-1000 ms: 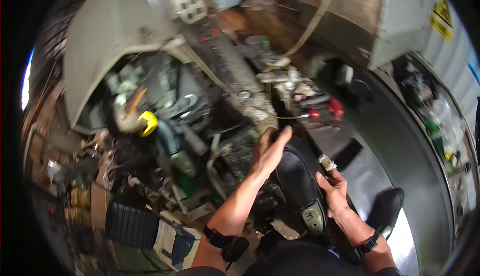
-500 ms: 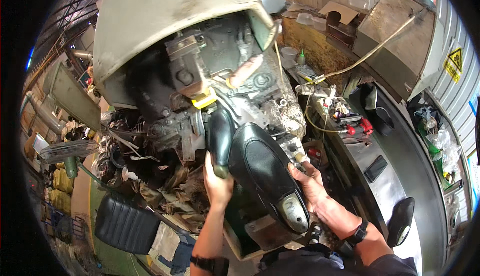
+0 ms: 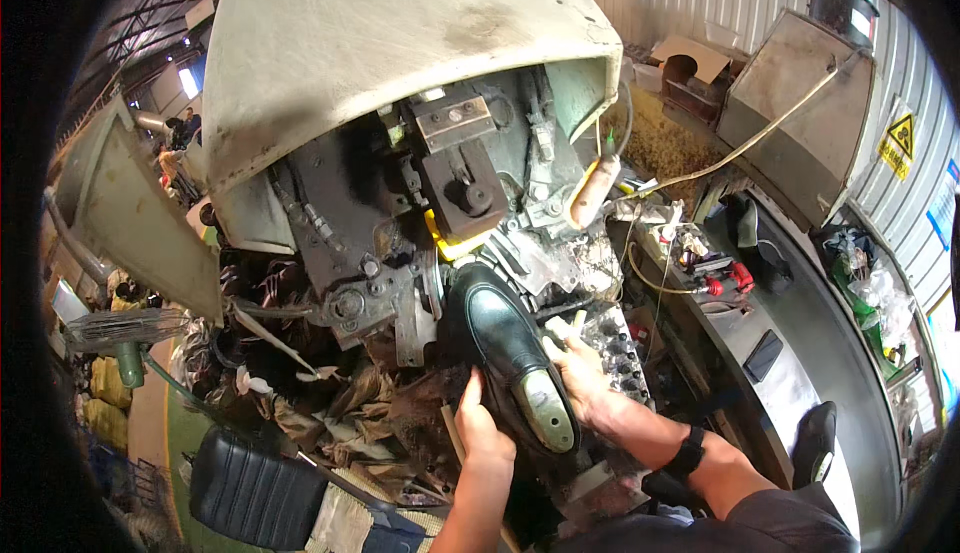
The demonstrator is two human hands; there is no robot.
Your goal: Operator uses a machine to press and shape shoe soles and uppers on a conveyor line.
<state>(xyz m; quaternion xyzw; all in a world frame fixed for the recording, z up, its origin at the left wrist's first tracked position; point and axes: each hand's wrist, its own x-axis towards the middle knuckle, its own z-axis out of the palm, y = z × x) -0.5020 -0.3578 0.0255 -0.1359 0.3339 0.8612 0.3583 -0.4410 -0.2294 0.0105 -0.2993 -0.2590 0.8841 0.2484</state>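
the big cream-hooded machine looms up front, yellow part at its working head. just below, here's the black leather shoe, toe pointing in, contact unclear, a pale green last filling its heel. left hand grasps its left side! right hand lies along the right, small pale piece at the fingertips; whether it's clenched, i can't tell.

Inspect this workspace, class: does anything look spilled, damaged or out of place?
Yes: crumpled brown scraps lie in a messy heap below the machine, toward the left, like uncollected waste. The black shoe between the left hand and right hand shows no obvious damage.
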